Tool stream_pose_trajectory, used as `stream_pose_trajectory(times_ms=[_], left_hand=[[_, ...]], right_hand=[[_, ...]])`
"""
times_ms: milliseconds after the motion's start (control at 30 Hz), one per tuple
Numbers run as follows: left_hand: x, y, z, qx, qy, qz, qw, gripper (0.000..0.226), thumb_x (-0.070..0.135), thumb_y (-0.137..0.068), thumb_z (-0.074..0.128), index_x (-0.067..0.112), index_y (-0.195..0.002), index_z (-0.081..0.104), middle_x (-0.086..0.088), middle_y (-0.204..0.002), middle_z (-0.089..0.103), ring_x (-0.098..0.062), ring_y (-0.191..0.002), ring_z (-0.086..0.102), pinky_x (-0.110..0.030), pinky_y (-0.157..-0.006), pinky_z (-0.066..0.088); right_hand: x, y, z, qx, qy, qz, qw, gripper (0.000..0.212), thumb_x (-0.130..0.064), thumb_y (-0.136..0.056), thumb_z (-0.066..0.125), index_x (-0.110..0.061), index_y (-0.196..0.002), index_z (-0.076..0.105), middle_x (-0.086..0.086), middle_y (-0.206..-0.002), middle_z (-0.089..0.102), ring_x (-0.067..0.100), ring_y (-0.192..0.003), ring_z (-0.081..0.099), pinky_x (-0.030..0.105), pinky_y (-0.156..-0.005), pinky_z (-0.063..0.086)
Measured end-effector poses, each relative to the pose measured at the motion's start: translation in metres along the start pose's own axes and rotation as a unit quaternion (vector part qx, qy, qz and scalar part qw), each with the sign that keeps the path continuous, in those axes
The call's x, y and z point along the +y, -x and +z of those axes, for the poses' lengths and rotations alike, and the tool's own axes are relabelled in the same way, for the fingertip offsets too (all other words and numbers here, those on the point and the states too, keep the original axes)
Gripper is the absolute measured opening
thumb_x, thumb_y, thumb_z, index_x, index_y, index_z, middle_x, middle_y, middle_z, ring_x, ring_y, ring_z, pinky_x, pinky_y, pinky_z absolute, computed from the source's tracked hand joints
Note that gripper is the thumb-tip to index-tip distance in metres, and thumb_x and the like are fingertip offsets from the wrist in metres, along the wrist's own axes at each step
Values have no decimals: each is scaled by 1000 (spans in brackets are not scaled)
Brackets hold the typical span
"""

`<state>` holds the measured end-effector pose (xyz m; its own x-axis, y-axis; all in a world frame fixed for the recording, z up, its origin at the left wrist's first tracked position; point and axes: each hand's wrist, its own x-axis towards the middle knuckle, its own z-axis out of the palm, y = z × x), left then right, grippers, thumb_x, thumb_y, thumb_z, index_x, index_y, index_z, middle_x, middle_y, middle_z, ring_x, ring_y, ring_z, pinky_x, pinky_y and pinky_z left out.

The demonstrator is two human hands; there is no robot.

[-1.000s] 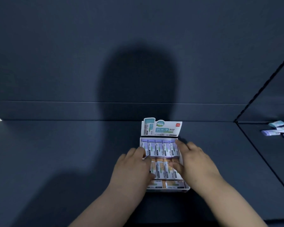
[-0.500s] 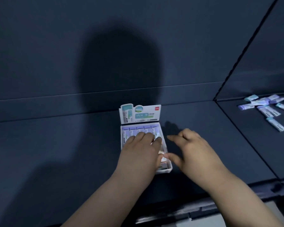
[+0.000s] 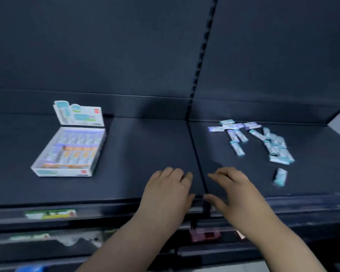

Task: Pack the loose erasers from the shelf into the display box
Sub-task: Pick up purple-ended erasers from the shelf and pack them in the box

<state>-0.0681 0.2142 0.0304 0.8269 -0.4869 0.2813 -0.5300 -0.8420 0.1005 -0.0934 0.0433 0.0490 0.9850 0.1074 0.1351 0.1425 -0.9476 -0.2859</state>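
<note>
Lying scattered, teal-ended erasers [image 3: 277,148]; box [image 3: 63,172] part-filled

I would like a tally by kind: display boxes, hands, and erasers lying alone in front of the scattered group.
display box: 1
left hand, right hand: 2
lone eraser: 1
Total: 4
The scattered erasers are too blurred to count.
</note>
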Motion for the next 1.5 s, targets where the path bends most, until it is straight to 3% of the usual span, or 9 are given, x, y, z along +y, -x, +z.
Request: stream_pose_trajectory(times_ms=[267, 433, 533, 633, 733, 833, 933, 1333, 1500], left_hand=[[61, -19, -1, 5, 24, -33, 999, 54, 39, -68, 78, 11, -113, 66, 0, -89, 66, -21, -84, 63, -34, -72, 52], [68, -41, 1, -32, 22, -16, 999, 57, 46, -97, 32, 22, -147, 19, 6, -134, 40, -15, -125, 33, -28, -104, 25], [63, -60, 8, -44, 10, -24, 999, 56, 45, -94, 43, 19, -143, 33, 3, -127, 49, -18, -118, 43, -31, -100, 33], [55, -80, 17, -30, 7, 5, 1000, 52, 44, -73, 72, 15, -115, 65, 1, -92, 65, -20, -85, 61, -33, -74, 50], [51, -103, 29, -39, 9, 36, 999, 52, 43, -56, 83, 15, -98, 72, 3, -77, 65, -18, -70, 63, -30, -60, 52], [57, -117, 26, -73, 21, 33, 997, 52, 45, -73, 70, 17, -118, 64, 3, -97, 64, -18, -90, 60, -30, -77, 48], [59, -127, 35, -66, 14, 44, 997, 54, 42, -96, 38, 21, -144, 28, 4, -133, 43, -18, -122, 37, -29, -99, 28], [112, -178, 62, -108, -53, -85, 989, 50, 43, -97, 32, 25, -144, 26, 6, -136, 39, -18, -125, 34, -28, -100, 26], [130, -189, 71, -61, -63, -140, 986, 38, 39, -63, 78, 20, -95, 72, 2, -82, 66, -21, -73, 63, -30, -61, 50]], right_hand=[[60, 24, -21, -34, -15, 8, 999, 55, -47, -84, 57, -29, -134, 44, -14, -133, 38, 7, -126, 33, 15, -100, 24], [77, 12, -20, -15, -22, 27, 999, 52, -42, -78, 67, -22, -125, 56, -7, -125, 49, 16, -119, 46, 27, -98, 35], [85, -1, -26, 2, -12, 36, 999, 51, -39, -75, 71, -18, -120, 60, -2, -120, 55, 20, -113, 51, 32, -96, 42], [93, -14, -37, 7, -6, 45, 999, 51, -40, -77, 69, -20, -123, 58, -5, -121, 53, 16, -115, 48, 31, -99, 40], [104, -26, -40, 16, -2, 70, 997, 51, -40, -79, 67, -21, -125, 56, -9, -121, 50, 14, -117, 46, 30, -101, 39], [116, -33, -36, 18, -12, 90, 996, 50, -39, -79, 67, -21, -125, 56, -8, -122, 50, 16, -118, 46, 29, -101, 38], [128, -39, -35, 1, -15, 94, 995, 49, -39, -80, 66, -20, -125, 57, -7, -123, 49, 16, -119, 46, 32, -102, 38], [224, -94, -52, -25, -26, -18, 999, 47, -37, -85, 61, -21, -128, 53, -7, -126, 48, 13, -120, 42, 18, -99, 30], [256, -138, -61, -51, -56, -90, 993, 41, -35, -89, 54, -21, -128, 52, -6, -126, 47, 13, -120, 43, 23, -100, 33]])
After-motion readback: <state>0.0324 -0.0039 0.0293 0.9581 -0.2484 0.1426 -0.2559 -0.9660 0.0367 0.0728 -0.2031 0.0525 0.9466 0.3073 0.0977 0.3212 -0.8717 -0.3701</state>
